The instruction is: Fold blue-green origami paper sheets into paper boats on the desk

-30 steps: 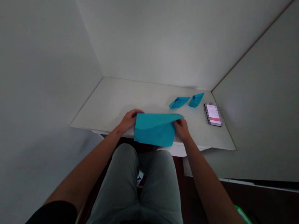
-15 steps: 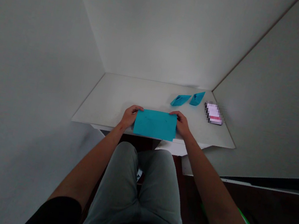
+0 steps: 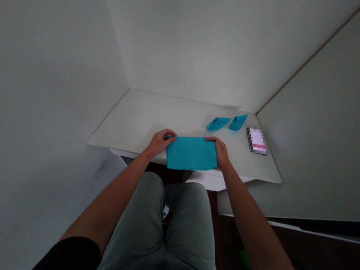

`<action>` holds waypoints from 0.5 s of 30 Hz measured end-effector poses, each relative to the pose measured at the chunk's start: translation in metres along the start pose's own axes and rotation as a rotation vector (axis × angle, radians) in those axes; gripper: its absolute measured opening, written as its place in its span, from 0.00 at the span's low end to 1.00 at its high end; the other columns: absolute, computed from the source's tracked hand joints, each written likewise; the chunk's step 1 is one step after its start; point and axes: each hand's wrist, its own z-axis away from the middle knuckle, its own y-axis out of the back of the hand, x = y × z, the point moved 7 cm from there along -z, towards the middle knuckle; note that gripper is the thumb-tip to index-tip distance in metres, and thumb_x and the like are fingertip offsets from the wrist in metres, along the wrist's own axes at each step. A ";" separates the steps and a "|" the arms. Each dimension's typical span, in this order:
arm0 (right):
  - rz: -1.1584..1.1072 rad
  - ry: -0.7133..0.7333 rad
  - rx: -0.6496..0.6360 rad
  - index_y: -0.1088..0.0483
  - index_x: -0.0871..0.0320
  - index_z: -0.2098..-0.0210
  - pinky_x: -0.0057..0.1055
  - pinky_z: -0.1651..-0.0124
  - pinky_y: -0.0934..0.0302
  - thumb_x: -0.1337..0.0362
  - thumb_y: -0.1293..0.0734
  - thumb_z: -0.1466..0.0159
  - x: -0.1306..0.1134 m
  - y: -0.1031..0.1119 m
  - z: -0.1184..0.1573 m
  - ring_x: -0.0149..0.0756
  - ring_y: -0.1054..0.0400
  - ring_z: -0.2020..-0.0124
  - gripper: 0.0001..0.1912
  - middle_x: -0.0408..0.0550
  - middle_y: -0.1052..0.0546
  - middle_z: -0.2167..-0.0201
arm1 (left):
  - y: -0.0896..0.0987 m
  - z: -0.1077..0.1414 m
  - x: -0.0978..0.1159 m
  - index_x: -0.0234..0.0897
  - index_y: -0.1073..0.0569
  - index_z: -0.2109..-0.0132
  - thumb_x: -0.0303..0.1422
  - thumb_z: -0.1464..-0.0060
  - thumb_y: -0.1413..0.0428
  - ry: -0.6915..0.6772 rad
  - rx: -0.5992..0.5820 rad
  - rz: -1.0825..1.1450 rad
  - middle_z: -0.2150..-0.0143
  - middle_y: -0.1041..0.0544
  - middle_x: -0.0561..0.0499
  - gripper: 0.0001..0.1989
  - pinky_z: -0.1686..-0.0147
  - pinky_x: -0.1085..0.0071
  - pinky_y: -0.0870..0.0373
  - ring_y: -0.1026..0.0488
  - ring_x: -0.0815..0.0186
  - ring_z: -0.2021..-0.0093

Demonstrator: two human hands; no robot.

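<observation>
Paper [image 3: 192,154], blue, at near edge of desk [image 3: 141,119]; left hand [image 3: 161,141] pinching its upper left corner; right hand [image 3: 219,152] grasping its right end; two folded blue pieces [image 3: 218,123] [image 3: 238,122] beyond, right; phone [image 3: 257,140], screen pixelated, beside them.

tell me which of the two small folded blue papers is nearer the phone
The right folded paper; it sits between the phone and the left folded paper.

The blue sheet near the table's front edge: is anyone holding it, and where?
Yes: the left hand holds the blue sheet at its upper left corner, the right hand at its upper right.
</observation>
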 end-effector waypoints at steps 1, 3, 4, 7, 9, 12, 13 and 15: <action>-0.004 -0.018 0.011 0.18 0.54 0.59 0.47 0.41 0.33 0.46 0.39 0.33 0.001 0.000 0.000 0.52 0.27 0.48 0.23 0.50 0.16 0.54 | 0.000 0.000 -0.001 0.38 0.19 0.54 0.38 0.44 0.34 -0.001 0.007 0.012 0.54 0.15 0.46 0.13 0.55 0.65 0.24 0.20 0.61 0.56; -0.035 -0.060 0.013 0.18 0.55 0.55 0.48 0.43 0.30 0.45 0.38 0.32 0.004 -0.003 0.001 0.51 0.26 0.49 0.25 0.51 0.16 0.54 | 0.002 -0.001 -0.003 0.39 0.20 0.52 0.36 0.44 0.34 0.006 0.046 0.036 0.53 0.15 0.46 0.13 0.54 0.65 0.24 0.20 0.61 0.53; -0.055 -0.073 0.000 0.18 0.55 0.51 0.48 0.44 0.29 0.44 0.36 0.33 0.006 -0.006 0.001 0.51 0.25 0.50 0.26 0.51 0.16 0.54 | 0.003 -0.002 -0.004 0.39 0.21 0.51 0.35 0.44 0.35 0.013 0.069 0.040 0.53 0.15 0.46 0.13 0.54 0.65 0.24 0.20 0.60 0.52; -0.112 -0.101 -0.093 0.27 0.52 0.36 0.47 0.50 0.25 0.44 0.25 0.40 0.009 -0.018 0.003 0.50 0.22 0.53 0.37 0.51 0.16 0.53 | 0.008 -0.003 -0.006 0.40 0.21 0.50 0.34 0.43 0.35 0.012 0.123 0.038 0.54 0.16 0.47 0.14 0.53 0.65 0.25 0.20 0.61 0.53; -0.121 -0.110 -0.145 0.29 0.52 0.36 0.48 0.50 0.24 0.44 0.21 0.44 0.012 -0.023 0.003 0.50 0.21 0.54 0.41 0.52 0.15 0.52 | 0.010 -0.004 -0.007 0.40 0.22 0.49 0.34 0.42 0.35 -0.002 0.160 0.053 0.55 0.17 0.48 0.14 0.53 0.65 0.25 0.20 0.62 0.55; -0.055 -0.085 -0.128 0.23 0.53 0.47 0.52 0.47 0.24 0.42 0.22 0.42 0.016 -0.022 0.001 0.52 0.21 0.52 0.31 0.53 0.15 0.51 | 0.010 -0.003 -0.010 0.40 0.25 0.46 0.37 0.43 0.34 0.001 0.181 0.093 0.56 0.19 0.48 0.19 0.55 0.65 0.24 0.21 0.63 0.58; -0.033 -0.074 -0.104 0.22 0.54 0.49 0.53 0.46 0.24 0.41 0.23 0.42 0.017 -0.020 0.000 0.53 0.21 0.52 0.30 0.53 0.15 0.52 | 0.008 -0.003 -0.012 0.39 0.26 0.44 0.39 0.44 0.32 0.011 0.173 0.112 0.56 0.19 0.48 0.22 0.56 0.65 0.23 0.21 0.63 0.58; -0.021 -0.058 -0.054 0.22 0.54 0.50 0.53 0.46 0.24 0.40 0.24 0.41 0.019 -0.016 -0.002 0.53 0.21 0.53 0.30 0.52 0.15 0.53 | 0.002 -0.001 -0.013 0.39 0.27 0.42 0.42 0.47 0.29 0.028 0.129 0.144 0.53 0.18 0.46 0.29 0.54 0.63 0.22 0.19 0.61 0.56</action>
